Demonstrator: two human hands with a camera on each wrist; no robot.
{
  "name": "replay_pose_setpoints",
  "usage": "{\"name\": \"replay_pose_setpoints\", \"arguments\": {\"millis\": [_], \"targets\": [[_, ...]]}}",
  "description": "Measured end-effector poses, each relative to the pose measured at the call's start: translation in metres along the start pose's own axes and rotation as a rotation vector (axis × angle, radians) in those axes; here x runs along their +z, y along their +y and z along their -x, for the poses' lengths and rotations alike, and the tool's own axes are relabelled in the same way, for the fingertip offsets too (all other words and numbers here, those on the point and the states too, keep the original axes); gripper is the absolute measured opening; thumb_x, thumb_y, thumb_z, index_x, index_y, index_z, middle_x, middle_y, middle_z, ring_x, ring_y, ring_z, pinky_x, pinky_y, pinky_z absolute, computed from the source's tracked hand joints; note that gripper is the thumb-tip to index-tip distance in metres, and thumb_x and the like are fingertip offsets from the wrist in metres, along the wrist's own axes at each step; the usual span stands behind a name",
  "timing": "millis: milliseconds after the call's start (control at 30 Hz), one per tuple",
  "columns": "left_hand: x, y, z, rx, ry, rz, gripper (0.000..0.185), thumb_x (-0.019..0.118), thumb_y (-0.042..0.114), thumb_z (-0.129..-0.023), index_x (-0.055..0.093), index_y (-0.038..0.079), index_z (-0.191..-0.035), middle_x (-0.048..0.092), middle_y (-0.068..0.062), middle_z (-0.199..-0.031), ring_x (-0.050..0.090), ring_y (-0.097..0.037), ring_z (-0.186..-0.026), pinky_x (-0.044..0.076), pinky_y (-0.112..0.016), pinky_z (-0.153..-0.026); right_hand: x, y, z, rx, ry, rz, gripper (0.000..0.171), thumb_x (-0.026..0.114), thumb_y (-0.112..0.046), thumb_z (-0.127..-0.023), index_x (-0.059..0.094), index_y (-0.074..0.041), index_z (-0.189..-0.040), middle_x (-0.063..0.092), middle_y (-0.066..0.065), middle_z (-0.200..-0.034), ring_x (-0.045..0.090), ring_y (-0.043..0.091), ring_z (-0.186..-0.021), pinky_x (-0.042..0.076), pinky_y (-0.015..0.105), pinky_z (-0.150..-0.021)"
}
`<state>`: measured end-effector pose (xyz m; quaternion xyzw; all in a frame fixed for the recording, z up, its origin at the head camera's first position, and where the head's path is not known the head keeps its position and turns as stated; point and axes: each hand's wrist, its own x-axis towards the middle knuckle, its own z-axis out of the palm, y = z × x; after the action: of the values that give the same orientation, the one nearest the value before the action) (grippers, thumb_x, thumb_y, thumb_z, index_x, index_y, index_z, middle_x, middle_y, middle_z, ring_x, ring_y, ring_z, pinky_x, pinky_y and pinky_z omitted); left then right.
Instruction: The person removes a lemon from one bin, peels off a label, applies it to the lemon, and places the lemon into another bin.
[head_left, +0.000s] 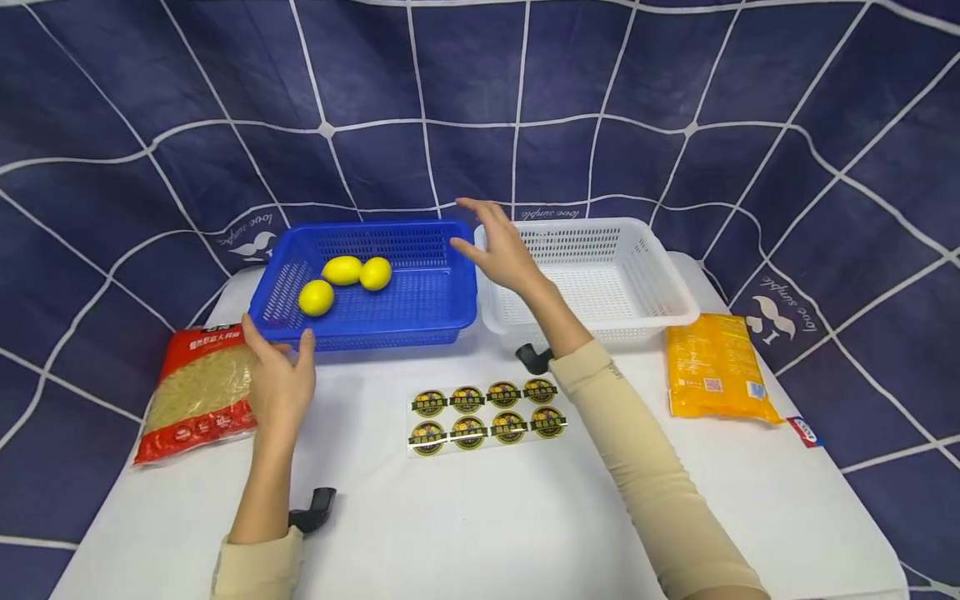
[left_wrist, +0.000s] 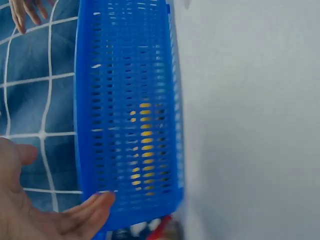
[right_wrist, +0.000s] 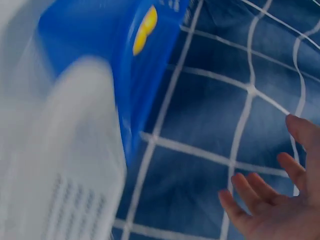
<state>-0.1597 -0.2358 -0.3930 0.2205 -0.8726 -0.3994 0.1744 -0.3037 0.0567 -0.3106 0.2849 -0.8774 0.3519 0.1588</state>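
In the head view a blue plastic basket [head_left: 390, 321] stands at the back left with three lemons [head_left: 342, 271] in it. My left hand [head_left: 281, 379] is at its front left corner, fingers spread and holding nothing; whether it touches the rim I cannot tell. My right hand [head_left: 502, 250] hovers with parted fingers near the seam between the blue basket and a white plastic basket [head_left: 600, 329], and nothing is in its grasp. The right wrist view shows that hand [right_wrist: 280, 200] apart from both baskets. Through the slots of the blue basket [left_wrist: 125, 90], yellow shows in the left wrist view.
A sheet of round fruit stickers [head_left: 487, 417] lies mid-table. To the left is a red bag of pasta [head_left: 198, 387], partly behind my left hand. An orange packet [head_left: 716, 367] lies at the right, beside a small red and blue label [head_left: 805, 432]. Dark checked cloth [head_left: 480, 100] hangs behind.
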Motion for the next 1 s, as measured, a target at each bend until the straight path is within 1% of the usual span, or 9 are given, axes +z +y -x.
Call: {"name": "replay_pose_setpoints", "arguments": {"millis": [67,133,233,367,467,533,600,800,1000], "targets": [[0.008,-0.006,-0.006,-0.009,-0.051,0.124,0.082,0.042,0.051,-0.092,-0.012,0.021,-0.147,0.052,-0.021,-0.115,0.053,-0.035,-0.097,0.043,-0.048,-0.08,0.019,-0.003,-0.012,0.028,-0.014,-0.041,0.059,0.061,-0.035,-0.089,0.039,-0.014,-0.139,0.041,0.009,-0.137,0.044,0.021,-0.119,0.038,0.03,-0.099],[0.016,-0.011,-0.012,-0.019,-0.1,0.289,0.081,0.047,0.045,-0.093,-0.007,0.021,-0.147,0.053,-0.019,-0.109,0.059,-0.023,-0.092,0.047,-0.036,-0.083,0.036,-0.007,-0.024,0.062,-0.031,-0.103,0.058,0.061,-0.035,-0.089,0.039,-0.014,-0.139,0.041,0.009,-0.137,0.045,0.021,-0.117,0.04,0.029,-0.096],[0.027,-0.014,-0.02,-0.061,-0.124,0.584,0.075,0.057,0.031,-0.091,0.008,0.02,-0.147,0.056,-0.013,-0.094,0.065,-0.009,-0.075,0.053,-0.021,-0.075,0.061,-0.013,-0.041,0.098,-0.051,-0.24,0.057,0.061,-0.033,-0.089,0.039,-0.013,-0.138,0.042,0.008,-0.137,0.045,0.02,-0.119,0.04,0.026,-0.097],[0.037,-0.013,-0.024,-0.131,-0.047,0.975,0.064,0.067,0.009,-0.084,0.031,0.012,-0.136,0.058,-0.01,-0.075,0.066,-0.012,-0.064,0.055,-0.023,-0.068,0.082,-0.018,-0.059,0.132,-0.063,-0.36,0.055,0.061,-0.03,-0.09,0.041,-0.011,-0.137,0.043,0.006,-0.137,0.042,0.016,-0.122,0.036,0.019,-0.099],[0.047,-0.01,-0.023,-0.136,0.048,1.155,0.055,0.069,0.0,-0.079,0.039,0.007,-0.125,0.057,-0.01,-0.067,0.064,-0.017,-0.058,0.056,-0.028,-0.063,0.091,-0.018,-0.07,0.129,-0.043,-0.384,0.052,0.061,-0.028,-0.09,0.042,-0.01,-0.135,0.045,0.004,-0.135,0.042,0.014,-0.122,0.032,0.012,-0.098],[0.054,-0.007,-0.021,-0.138,0.097,1.217,0.054,0.07,-0.001,-0.078,0.04,0.007,-0.122,0.056,-0.01,-0.066,0.062,-0.018,-0.055,0.057,-0.029,-0.061,0.095,-0.018,-0.078,0.109,-0.024,-0.371,0.05,0.061,-0.027,-0.09,0.044,-0.009,-0.133,0.047,0.004,-0.133,0.043,0.013,-0.122,0.031,0.01,-0.097],[0.062,-0.005,-0.02,-0.142,0.126,1.238,0.055,0.07,-0.001,-0.078,0.039,0.009,-0.122,0.055,-0.01,-0.068,0.06,-0.018,-0.053,0.057,-0.028,-0.059,0.099,-0.016,-0.085,0.095,-0.02,-0.361,0.047,0.061,-0.026,-0.091,0.045,-0.009,-0.132,0.048,0.003,-0.132,0.043,0.012,-0.121,0.031,0.01,-0.098],[0.075,0.003,-0.012,-0.172,0.127,1.263,0.062,0.069,-0.002,-0.078,0.034,0.015,-0.126,0.05,-0.014,-0.079,0.061,-0.019,-0.057,0.057,-0.027,-0.063,0.115,-0.004,-0.101,0.103,-0.092,-0.344,0.046,0.061,-0.028,-0.09,0.048,-0.012,-0.131,0.05,0.001,-0.132,0.043,0.011,-0.121,0.032,0.013,-0.099],[0.076,-0.004,-0.016,-0.099,0.169,1.332,0.062,0.068,-0.005,-0.078,0.034,0.016,-0.127,0.046,-0.015,-0.078,0.059,-0.02,-0.057,0.057,-0.028,-0.06,0.141,-0.002,-0.117,0.137,-0.181,-0.393,0.051,0.063,-0.032,-0.088,0.047,-0.015,-0.133,0.049,-0.004,-0.132,0.042,0.011,-0.123,0.033,0.016,-0.1]]}}
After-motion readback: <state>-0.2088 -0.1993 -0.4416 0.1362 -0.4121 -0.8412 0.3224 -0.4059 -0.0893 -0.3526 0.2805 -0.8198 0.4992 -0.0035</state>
